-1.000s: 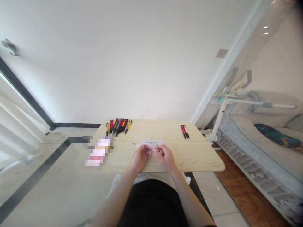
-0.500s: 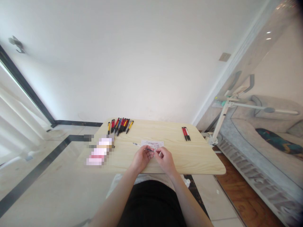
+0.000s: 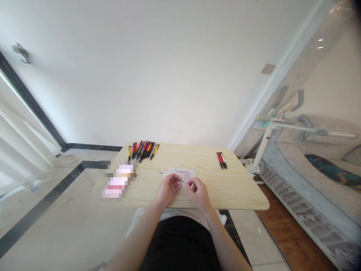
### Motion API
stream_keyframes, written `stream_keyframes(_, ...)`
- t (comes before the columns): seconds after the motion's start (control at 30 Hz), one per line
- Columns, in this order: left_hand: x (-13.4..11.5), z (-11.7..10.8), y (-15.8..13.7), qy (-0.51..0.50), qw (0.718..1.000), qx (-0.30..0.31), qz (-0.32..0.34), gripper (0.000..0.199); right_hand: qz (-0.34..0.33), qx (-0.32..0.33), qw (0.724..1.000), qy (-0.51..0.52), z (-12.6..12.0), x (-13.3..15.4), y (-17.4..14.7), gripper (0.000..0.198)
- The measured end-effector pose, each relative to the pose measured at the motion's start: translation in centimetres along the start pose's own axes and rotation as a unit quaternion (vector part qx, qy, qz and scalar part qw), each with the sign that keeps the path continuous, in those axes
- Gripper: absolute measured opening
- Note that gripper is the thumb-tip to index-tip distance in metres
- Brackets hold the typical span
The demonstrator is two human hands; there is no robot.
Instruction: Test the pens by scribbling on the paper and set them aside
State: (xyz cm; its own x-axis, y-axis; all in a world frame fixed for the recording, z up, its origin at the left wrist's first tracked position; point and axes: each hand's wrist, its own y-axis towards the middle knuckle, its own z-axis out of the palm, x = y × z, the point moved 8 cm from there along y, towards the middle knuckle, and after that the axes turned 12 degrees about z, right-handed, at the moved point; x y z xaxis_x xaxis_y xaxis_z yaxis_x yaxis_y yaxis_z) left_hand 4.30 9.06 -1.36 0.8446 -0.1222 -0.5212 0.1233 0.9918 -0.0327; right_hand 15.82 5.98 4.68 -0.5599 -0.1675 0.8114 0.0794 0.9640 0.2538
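My left hand has its fingers curled around a slim pen, whose pale end sticks out to the left. Across the left fingers runs a dark, thin stretch that reaches the fingertips of my right hand. Those right fingertips are pinched together on its dark end. Whether this end is a separate part of the pen is too small to tell. Under and just beyond both hands lies a printed sheet of paper, partly covered by them.
Several red, yellow, blue and black pens lie in a pile at the table's back left. Two red pens and a white pen lie side by side at the right. A blurred, pixelated item is by the left edge of the wooden table.
My right hand has shifted slightly right, away from my left hand. More of the thin dark end now shows between them. The pens on the table have stayed put.
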Motion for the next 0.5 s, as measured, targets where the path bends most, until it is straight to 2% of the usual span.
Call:
stream_keyframes(0.3,0.3,-0.5,0.2,-0.032,0.999,-0.015,-0.013,0.009,0.028,-0.059,0.998,0.019,-2.4,-2.8,-0.6,0.007)
stream_keyframes(0.5,0.3,-0.4,0.3,-0.065,0.998,-0.002,-0.022,0.009,0.013,-0.081,0.996,-0.024,-3.0,-2.7,0.6,0.007)
